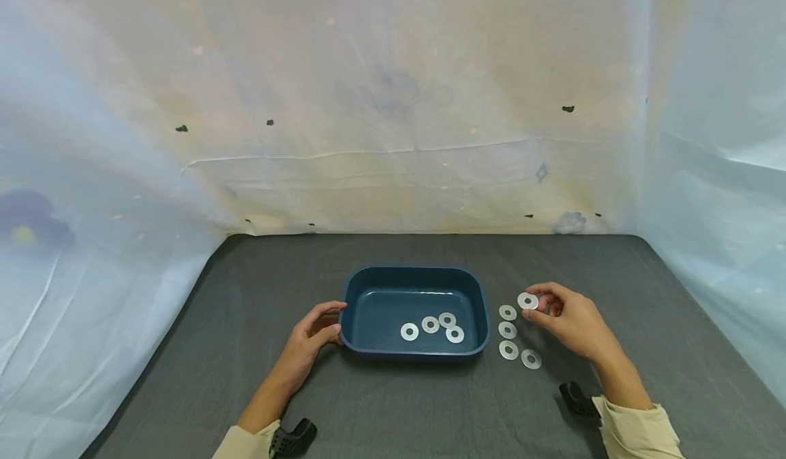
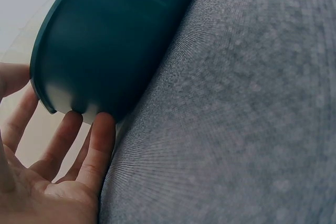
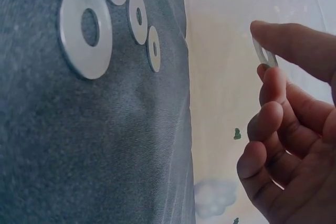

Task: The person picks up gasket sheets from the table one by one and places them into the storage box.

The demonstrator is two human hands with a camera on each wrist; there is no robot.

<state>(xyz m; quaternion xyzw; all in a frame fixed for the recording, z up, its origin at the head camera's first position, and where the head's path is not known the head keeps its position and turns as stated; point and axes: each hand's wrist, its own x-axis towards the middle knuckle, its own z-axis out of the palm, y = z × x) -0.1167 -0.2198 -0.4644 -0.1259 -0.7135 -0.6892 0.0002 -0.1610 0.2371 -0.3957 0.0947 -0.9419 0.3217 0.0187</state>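
Note:
My right hand pinches a flat metal washer between thumb and fingertip, raised above the table. In the right wrist view the pinched washer is edge-on and the other fingers are curled. Below it on the cloth lie several loose washers. At the left end of a blue rectangular tray, my left hand touches the rim and outer wall with extended fingers. Several washers lie flat inside the tray, most of them toward its near right side.
A dark grey cloth covers the table. Pale patterned sheets hang behind it and along both sides. A black strap device is on the left wrist, another on the right.

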